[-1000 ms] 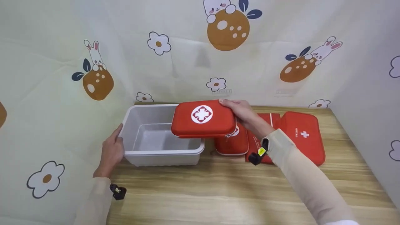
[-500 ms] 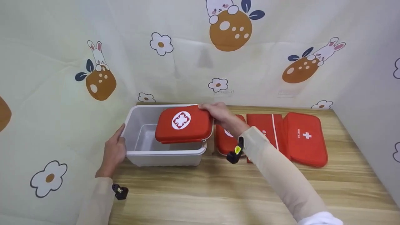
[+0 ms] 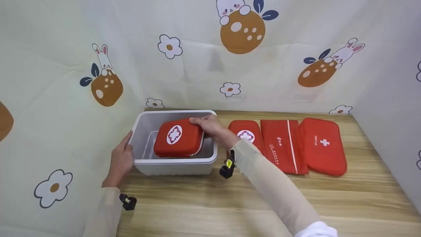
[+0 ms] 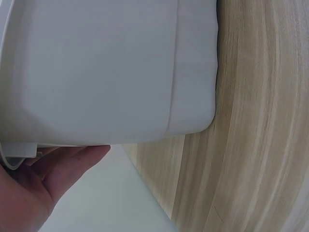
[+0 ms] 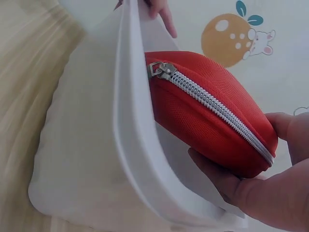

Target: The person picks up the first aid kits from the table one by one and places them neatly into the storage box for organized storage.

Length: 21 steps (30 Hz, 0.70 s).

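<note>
A red zippered first-aid case [image 3: 176, 140] with a white cross emblem is tilted inside the light grey plastic bin [image 3: 174, 167]. My right hand [image 3: 210, 126] grips the case by its right end, thumb on top and fingers beneath. In the right wrist view, the silver zipper of the case [image 5: 207, 99] faces the camera, just past the bin's rim [image 5: 130, 111]. At the bin's left side, my left hand [image 3: 121, 161] holds the rim. The left wrist view has the fingers [image 4: 72, 164] against the outer wall, under the rim.
Right of the bin lie a smaller red case [image 3: 245, 128] with a cross emblem, a flat red pouch [image 3: 279, 131] with a white stripe, and a red first-aid bag [image 3: 324, 154]. All rest on the wooden table [image 3: 197, 204]. Patterned cloth walls [image 3: 197, 72] enclose the table.
My right hand has carried the red case leftward and down, from over the bin's right rim into the bin. My left hand stays on the bin's rim.
</note>
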Each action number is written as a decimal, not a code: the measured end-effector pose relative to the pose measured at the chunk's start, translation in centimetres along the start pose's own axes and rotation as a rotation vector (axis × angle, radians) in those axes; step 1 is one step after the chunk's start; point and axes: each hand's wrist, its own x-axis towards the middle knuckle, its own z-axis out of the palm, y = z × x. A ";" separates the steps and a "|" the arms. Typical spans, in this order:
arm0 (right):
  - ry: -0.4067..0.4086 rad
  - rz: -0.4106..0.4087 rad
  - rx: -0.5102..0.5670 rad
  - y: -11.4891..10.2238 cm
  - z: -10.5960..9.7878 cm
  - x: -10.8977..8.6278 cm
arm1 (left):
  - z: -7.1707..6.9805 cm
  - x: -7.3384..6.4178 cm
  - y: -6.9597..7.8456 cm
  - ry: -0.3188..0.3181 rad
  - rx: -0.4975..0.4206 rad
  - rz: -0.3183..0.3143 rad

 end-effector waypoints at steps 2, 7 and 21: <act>0.006 0.008 0.002 0.3 0.4 0.2 | 0.0 0.1 0.1 -0.004 -0.003 0.004; 0.008 0.034 -0.014 0.8 1.8 0.5 | -0.4 0.1 0.0 0.002 -0.001 -0.022; 0.020 0.090 -0.033 2.8 3.2 1.5 | 0.2 -0.2 0.1 0.026 -0.014 -0.026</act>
